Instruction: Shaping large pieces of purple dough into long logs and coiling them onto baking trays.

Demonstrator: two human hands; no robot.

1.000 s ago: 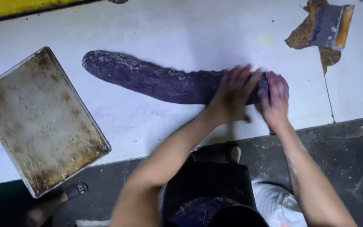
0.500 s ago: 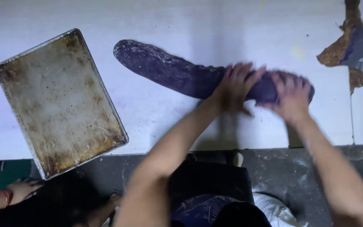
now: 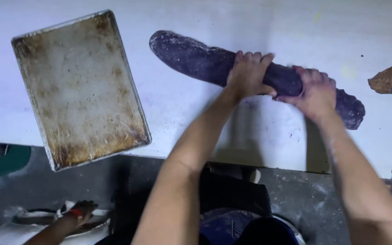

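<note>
- While the dough (image 3: 191,59) lies across the worktop (image 3: 87,20), left hand (image 3: 248,75) presses its middle, fingers curled over.
- Right hand (image 3: 315,94) grips it alongside.
- Tray (image 3: 79,88) sits left.

Both hands cover the middle of the dark purple dough roll (image 3: 191,59), the right hand (image 3: 316,93) is motion-blurred, and beyond the roll's right end the brown patch (image 3: 384,81) is cut off by the frame edge.
</note>
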